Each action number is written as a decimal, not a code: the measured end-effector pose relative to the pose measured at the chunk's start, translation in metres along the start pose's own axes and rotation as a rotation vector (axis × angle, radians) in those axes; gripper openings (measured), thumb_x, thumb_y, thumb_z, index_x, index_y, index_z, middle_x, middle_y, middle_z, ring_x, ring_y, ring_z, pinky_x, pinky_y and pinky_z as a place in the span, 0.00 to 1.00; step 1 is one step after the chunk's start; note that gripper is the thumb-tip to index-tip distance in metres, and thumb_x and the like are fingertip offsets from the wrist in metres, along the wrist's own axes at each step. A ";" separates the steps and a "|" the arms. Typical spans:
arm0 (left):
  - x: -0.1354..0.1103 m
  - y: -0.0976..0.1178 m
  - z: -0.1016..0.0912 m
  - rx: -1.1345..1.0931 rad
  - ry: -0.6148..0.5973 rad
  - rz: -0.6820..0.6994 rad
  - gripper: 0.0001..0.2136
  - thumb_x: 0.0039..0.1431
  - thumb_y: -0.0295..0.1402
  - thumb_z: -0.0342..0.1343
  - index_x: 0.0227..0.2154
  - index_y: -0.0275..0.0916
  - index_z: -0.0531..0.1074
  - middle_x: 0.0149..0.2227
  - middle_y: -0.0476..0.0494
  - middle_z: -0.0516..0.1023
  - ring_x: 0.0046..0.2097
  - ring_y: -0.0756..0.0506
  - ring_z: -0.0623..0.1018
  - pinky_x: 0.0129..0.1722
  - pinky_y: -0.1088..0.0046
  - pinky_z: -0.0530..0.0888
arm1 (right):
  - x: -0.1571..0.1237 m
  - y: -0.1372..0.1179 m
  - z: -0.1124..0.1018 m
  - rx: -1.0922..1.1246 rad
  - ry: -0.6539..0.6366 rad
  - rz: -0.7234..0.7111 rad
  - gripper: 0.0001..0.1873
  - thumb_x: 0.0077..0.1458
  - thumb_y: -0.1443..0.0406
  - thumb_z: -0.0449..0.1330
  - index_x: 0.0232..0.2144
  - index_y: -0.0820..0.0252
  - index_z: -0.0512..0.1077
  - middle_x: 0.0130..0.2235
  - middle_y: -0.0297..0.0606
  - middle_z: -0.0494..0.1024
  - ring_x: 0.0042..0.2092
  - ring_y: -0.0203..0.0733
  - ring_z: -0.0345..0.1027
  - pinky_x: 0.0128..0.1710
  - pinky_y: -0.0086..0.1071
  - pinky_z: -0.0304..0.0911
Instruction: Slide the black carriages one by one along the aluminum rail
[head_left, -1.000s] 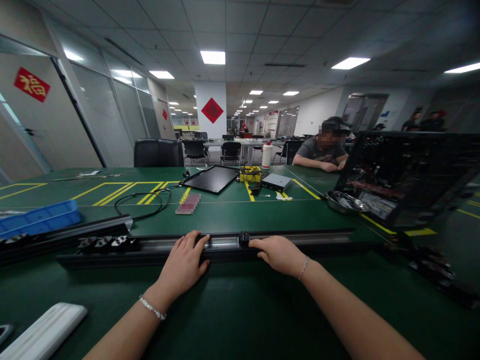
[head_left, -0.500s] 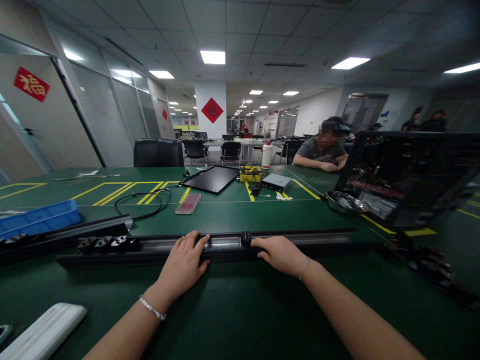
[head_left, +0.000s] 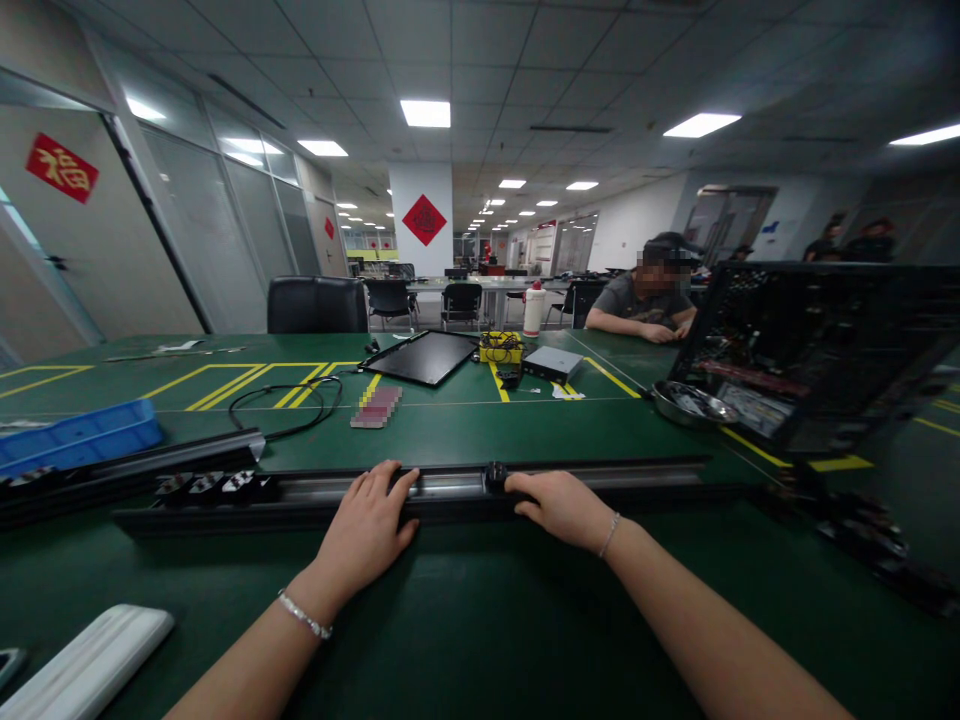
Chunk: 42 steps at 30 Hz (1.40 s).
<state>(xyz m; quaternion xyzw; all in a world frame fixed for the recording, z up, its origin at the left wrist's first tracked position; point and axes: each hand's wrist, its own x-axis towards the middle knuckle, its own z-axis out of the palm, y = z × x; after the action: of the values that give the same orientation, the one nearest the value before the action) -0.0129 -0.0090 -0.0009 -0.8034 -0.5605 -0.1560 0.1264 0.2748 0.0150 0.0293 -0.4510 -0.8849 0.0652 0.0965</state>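
Note:
A long black channel rail [head_left: 600, 480] with a metallic inner strip lies across the green table in front of me. My left hand [head_left: 367, 525] grips it left of its middle, fingers over the far edge and thumb at the near side. A small black block [head_left: 496, 475] sits in the channel. With index finger and thumb closed together, my right hand [head_left: 559, 508] holds this block at its right side; the exact contact is partly hidden. Several black-and-silver socket-like modules [head_left: 240, 485] sit at the rail's left end.
A blue bin [head_left: 120, 432] and a second rail [head_left: 187, 455] lie at left, a white object [head_left: 97, 655] at front left. Beyond are a black panel [head_left: 424, 357], a grey box [head_left: 553, 365] and a metal bowl [head_left: 690, 405]. An open computer case [head_left: 787, 380] stands at right; a person sits opposite.
The small black block has shifted very slightly to the right and appears a little turned, along with my right fingertips. My left hand and the rail have stayed in place.

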 end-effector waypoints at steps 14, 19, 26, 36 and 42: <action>0.000 0.003 -0.004 0.008 -0.015 -0.004 0.25 0.51 0.37 0.52 0.54 0.41 0.62 0.55 0.36 0.64 0.56 0.37 0.65 0.55 0.57 0.62 | 0.000 -0.002 -0.002 -0.039 -0.007 0.018 0.14 0.54 0.63 0.55 0.44 0.51 0.68 0.42 0.35 0.77 0.42 0.43 0.71 0.42 0.33 0.61; 0.000 0.002 -0.003 0.023 -0.014 0.003 0.25 0.52 0.37 0.52 0.54 0.40 0.62 0.56 0.35 0.64 0.56 0.38 0.66 0.55 0.58 0.62 | 0.001 -0.001 -0.005 -0.093 -0.031 0.022 0.15 0.53 0.62 0.55 0.44 0.49 0.69 0.41 0.34 0.77 0.42 0.43 0.71 0.42 0.33 0.61; -0.001 0.001 -0.002 -0.005 0.006 0.000 0.25 0.51 0.38 0.52 0.54 0.42 0.61 0.56 0.37 0.64 0.56 0.38 0.66 0.55 0.57 0.63 | -0.003 0.002 -0.014 -0.103 -0.071 -0.003 0.19 0.52 0.65 0.54 0.48 0.47 0.67 0.43 0.35 0.77 0.44 0.43 0.70 0.44 0.35 0.60; 0.000 0.001 -0.003 -0.029 0.015 -0.005 0.25 0.51 0.38 0.53 0.54 0.42 0.62 0.55 0.37 0.64 0.56 0.38 0.65 0.55 0.57 0.63 | -0.004 0.000 -0.018 -0.141 -0.090 -0.001 0.20 0.52 0.66 0.52 0.48 0.46 0.67 0.42 0.35 0.77 0.42 0.43 0.70 0.44 0.35 0.60; 0.000 0.001 -0.002 -0.017 0.007 -0.001 0.25 0.51 0.37 0.52 0.54 0.42 0.62 0.56 0.37 0.64 0.56 0.38 0.66 0.55 0.57 0.63 | -0.004 -0.002 -0.020 -0.172 -0.077 -0.057 0.20 0.51 0.68 0.53 0.47 0.49 0.68 0.41 0.35 0.76 0.43 0.42 0.68 0.44 0.34 0.59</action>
<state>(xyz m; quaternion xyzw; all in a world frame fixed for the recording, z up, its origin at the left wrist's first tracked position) -0.0121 -0.0102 0.0010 -0.8035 -0.5593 -0.1639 0.1214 0.2804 0.0113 0.0489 -0.4294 -0.9027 0.0033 0.0250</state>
